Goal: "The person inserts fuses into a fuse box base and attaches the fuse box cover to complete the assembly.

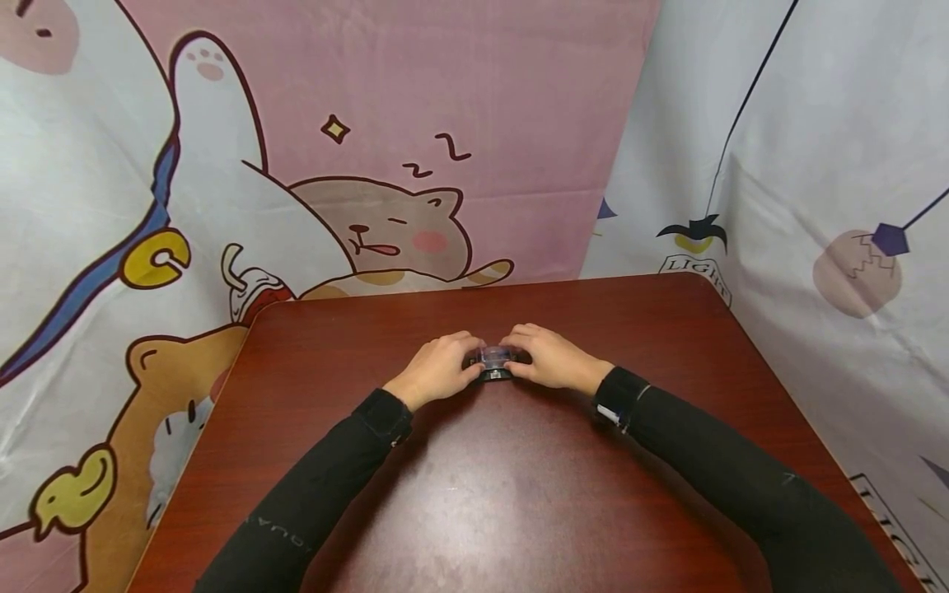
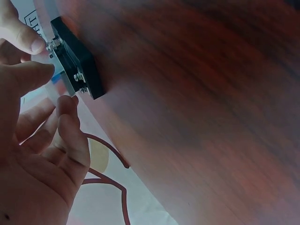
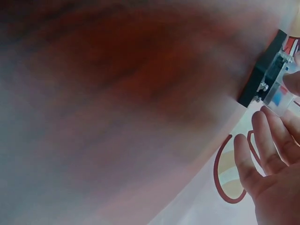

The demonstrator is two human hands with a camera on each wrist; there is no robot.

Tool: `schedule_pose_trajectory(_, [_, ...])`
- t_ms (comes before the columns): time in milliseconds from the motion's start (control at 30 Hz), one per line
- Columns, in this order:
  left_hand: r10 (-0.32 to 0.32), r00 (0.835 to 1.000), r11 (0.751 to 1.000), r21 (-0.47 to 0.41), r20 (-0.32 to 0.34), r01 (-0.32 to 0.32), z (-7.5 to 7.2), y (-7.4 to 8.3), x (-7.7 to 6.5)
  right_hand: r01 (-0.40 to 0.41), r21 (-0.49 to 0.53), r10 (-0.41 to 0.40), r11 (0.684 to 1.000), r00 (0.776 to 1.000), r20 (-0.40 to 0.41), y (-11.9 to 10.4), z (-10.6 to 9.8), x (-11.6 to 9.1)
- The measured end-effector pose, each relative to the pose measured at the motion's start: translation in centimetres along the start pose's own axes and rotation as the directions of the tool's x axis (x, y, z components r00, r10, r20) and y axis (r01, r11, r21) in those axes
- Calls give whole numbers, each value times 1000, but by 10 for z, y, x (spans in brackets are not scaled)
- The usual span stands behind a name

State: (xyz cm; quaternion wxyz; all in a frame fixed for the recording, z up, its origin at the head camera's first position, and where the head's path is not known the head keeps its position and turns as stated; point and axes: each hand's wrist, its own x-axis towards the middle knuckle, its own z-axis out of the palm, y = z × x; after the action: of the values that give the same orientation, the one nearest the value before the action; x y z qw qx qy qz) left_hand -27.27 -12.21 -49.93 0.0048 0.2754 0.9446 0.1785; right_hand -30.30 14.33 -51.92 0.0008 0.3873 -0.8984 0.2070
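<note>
A small device with a clear plastic cover [image 1: 495, 357] and a black base [image 1: 496, 375] sits on the table between both hands. Metal screw terminals [image 2: 78, 77] line one side of the base in the left wrist view. My left hand [image 1: 437, 368] holds the clear cover from the left, thumb on the near side and fingers beyond. From the other side my right hand [image 1: 554, 358] grips the same cover [image 3: 278, 97] between thumb and fingers; some of its fingers [image 3: 267, 145] are loosely extended. Blue and red parts show through the plastic. The fingers hide part of the cover.
The reddish-brown wooden table [image 1: 474, 494] has its far edge a little beyond the hands. A cloth backdrop [image 1: 519, 99] with cartoon animals hangs behind and on both sides. Dark sleeves [image 1: 319, 502] cover both forearms.
</note>
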Motion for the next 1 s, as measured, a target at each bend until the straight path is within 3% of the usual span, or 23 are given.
schedule_pose_trajectory(600, [-5, 1000, 1000, 26, 23, 5, 6, -2, 4, -29, 16, 27, 999, 997, 77, -1, -4, 7])
schedule_pose_trajectory(1000, [-29, 999, 999, 40, 30, 27, 5, -3, 1, -46, -28, 48, 999, 994, 95, -5, -2, 10])
